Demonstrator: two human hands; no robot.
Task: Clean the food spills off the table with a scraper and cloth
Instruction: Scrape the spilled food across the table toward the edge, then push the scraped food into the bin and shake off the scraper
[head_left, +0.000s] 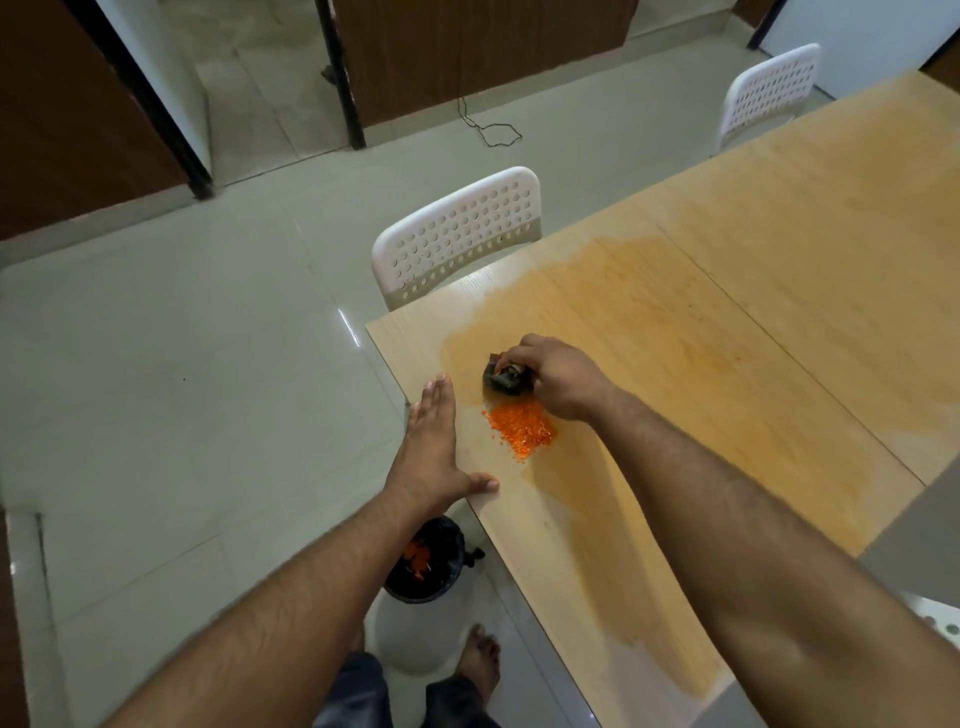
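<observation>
A pile of orange food crumbs (521, 429) lies near the left edge of the light wooden table (597, 545). Just beyond the pile, my right hand (558, 376) grips a small dark scraper (503, 380) whose blade rests on the tabletop. A wide orange smear (675, 332) stains the wood around and behind it. My left hand (434, 452) lies flat and open on the table's left edge, fingers stretched out, thumb on the surface, a little left of the crumbs. No cloth is in view.
A black bin (427, 566) holding orange scraps stands on the tiled floor below the table edge, under my left arm. A white perforated chair (457, 234) is tucked at the table's far corner, a second chair (769, 88) further back. My bare foot (480, 660) is by the bin.
</observation>
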